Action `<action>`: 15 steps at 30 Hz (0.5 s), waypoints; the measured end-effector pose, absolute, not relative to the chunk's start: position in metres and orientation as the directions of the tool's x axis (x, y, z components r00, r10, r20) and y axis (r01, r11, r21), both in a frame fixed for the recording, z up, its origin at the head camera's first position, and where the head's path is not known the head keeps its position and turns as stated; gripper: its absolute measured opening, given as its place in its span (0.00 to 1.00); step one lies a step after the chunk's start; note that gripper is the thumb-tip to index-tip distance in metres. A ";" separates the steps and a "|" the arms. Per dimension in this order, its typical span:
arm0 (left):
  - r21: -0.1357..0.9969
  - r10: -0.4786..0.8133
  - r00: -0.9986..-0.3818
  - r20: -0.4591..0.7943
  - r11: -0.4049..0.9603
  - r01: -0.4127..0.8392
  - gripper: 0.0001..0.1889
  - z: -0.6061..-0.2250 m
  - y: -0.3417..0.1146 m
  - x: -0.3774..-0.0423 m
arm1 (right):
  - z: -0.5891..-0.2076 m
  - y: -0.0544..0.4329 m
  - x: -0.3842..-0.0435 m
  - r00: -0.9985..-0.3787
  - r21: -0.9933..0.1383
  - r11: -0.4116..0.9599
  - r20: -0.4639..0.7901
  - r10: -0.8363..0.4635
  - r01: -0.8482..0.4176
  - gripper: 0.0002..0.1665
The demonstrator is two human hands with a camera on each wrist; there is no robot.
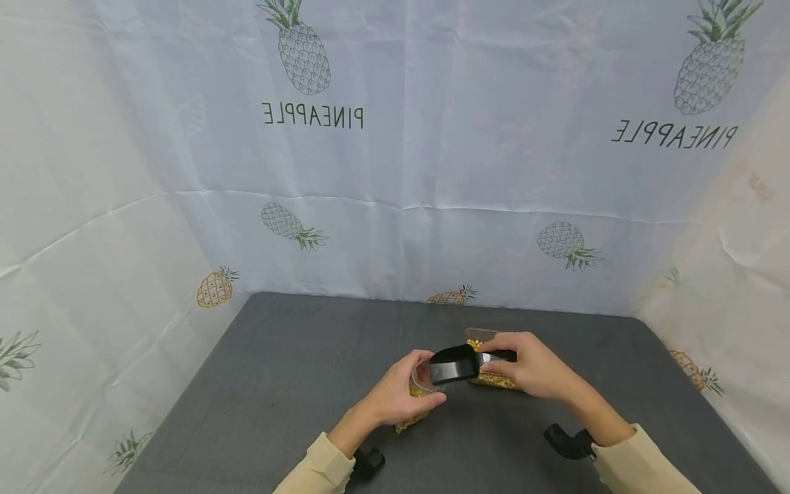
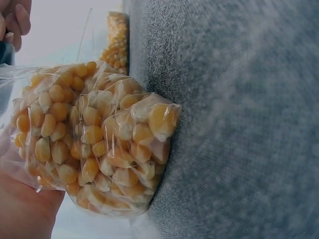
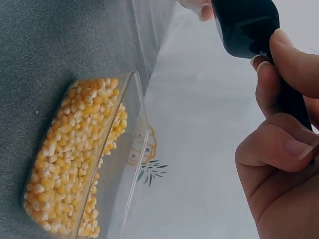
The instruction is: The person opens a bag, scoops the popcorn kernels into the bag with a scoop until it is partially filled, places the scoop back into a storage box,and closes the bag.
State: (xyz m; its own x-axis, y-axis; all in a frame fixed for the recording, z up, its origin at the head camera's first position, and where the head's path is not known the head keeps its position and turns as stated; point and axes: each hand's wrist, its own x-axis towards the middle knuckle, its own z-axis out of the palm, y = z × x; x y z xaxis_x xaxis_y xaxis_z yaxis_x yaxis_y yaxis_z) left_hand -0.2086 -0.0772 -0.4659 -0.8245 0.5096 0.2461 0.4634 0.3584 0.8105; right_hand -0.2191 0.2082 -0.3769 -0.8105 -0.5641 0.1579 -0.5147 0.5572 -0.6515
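A clear plastic bag of yellow corn kernels (image 2: 99,139) stands on the grey table, its base touching the cloth in the left wrist view. My left hand (image 1: 395,394) grips the bag near its upper part, thumb and fingers spread around the opening. A black scoop (image 1: 453,365) is at the bag's mouth, its handle pinched by the thumb and fingers of my right hand (image 1: 533,367). What the scoop contains is hidden. Behind and below the right hand sits a clear rectangular container (image 3: 130,184), partly filled with corn kernels (image 3: 70,159).
The grey tabletop (image 1: 296,370) spreads around both hands. A white curtain (image 1: 401,158) with pineapple prints hangs along the back and sides. Black straps (image 1: 568,442) show at the wrists.
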 end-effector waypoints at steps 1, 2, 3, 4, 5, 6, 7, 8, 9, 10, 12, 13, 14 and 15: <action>0.810 0.511 -0.822 0.251 0.354 0.467 0.33 -0.466 -0.077 -0.209 | -0.377 0.209 -0.219 -0.811 -0.657 0.554 0.158 -0.563 -0.512 0.18; 0.809 0.514 -0.819 0.256 0.350 0.473 0.33 -0.466 -0.077 -0.209 | -0.378 0.210 -0.219 -0.813 -0.661 0.552 0.157 -0.561 -0.508 0.18; 0.808 0.516 -0.815 0.263 0.344 0.478 0.33 -0.467 -0.077 -0.209 | -0.379 0.211 -0.219 -0.815 -0.664 0.552 0.156 -0.559 -0.505 0.18; 0.806 0.519 -0.812 0.269 0.340 0.485 0.32 -0.467 -0.077 -0.209 | -0.380 0.212 -0.219 -0.817 -0.663 0.553 0.157 -0.555 -0.504 0.18; 0.805 0.521 -0.808 0.274 0.335 0.489 0.32 -0.467 -0.077 -0.209 | -0.380 0.213 -0.219 -0.820 -0.661 0.557 0.162 -0.548 -0.502 0.18; 0.804 0.523 -0.805 0.280 0.331 0.494 0.31 -0.467 -0.078 -0.209 | -0.381 0.214 -0.219 -0.825 -0.662 0.560 0.163 -0.541 -0.498 0.18; 0.804 0.525 -0.803 0.283 0.327 0.497 0.31 -0.468 -0.078 -0.209 | -0.382 0.215 -0.219 -0.830 -0.665 0.563 0.161 -0.533 -0.491 0.18; 0.803 0.527 -0.801 0.285 0.324 0.499 0.30 -0.468 -0.078 -0.209 | -0.383 0.216 -0.219 -0.837 -0.663 0.570 0.161 -0.523 -0.484 0.18; 0.804 0.527 -0.800 0.286 0.322 0.500 0.30 -0.468 -0.078 -0.209 | -0.384 0.218 -0.219 -0.843 -0.661 0.578 0.161 -0.513 -0.478 0.18; 0.805 0.528 -0.800 0.287 0.320 0.500 0.30 -0.468 -0.078 -0.209 | -0.385 0.219 -0.219 -0.849 -0.662 0.584 0.159 -0.503 -0.470 0.18; 0.807 0.527 -0.800 0.288 0.316 0.499 0.29 -0.469 -0.078 -0.209 | -0.387 0.222 -0.218 -0.859 -0.665 0.591 0.153 -0.489 -0.456 0.18; 0.809 0.526 -0.800 0.288 0.314 0.497 0.29 -0.469 -0.078 -0.209 | -0.388 0.224 -0.218 -0.863 -0.665 0.596 0.152 -0.482 -0.450 0.19; 0.809 0.526 -0.800 0.288 0.313 0.497 0.29 -0.469 -0.077 -0.209 | -0.389 0.226 -0.218 -0.866 -0.662 0.601 0.154 -0.476 -0.448 0.19; 0.809 0.525 -0.801 0.289 0.313 0.497 0.30 -0.469 -0.077 -0.209 | -0.389 0.227 -0.218 -0.868 -0.662 0.602 0.156 -0.471 -0.446 0.19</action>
State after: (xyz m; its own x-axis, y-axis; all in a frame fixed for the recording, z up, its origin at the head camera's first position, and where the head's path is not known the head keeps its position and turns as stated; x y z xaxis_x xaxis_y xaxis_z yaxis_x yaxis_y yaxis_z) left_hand -0.2090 -0.0773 -0.4692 -0.8007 0.5245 0.2893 0.4973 0.3129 0.8092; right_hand -0.2180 0.2273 -0.3895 -0.8683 -0.4707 0.1562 -0.4457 0.6022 -0.6623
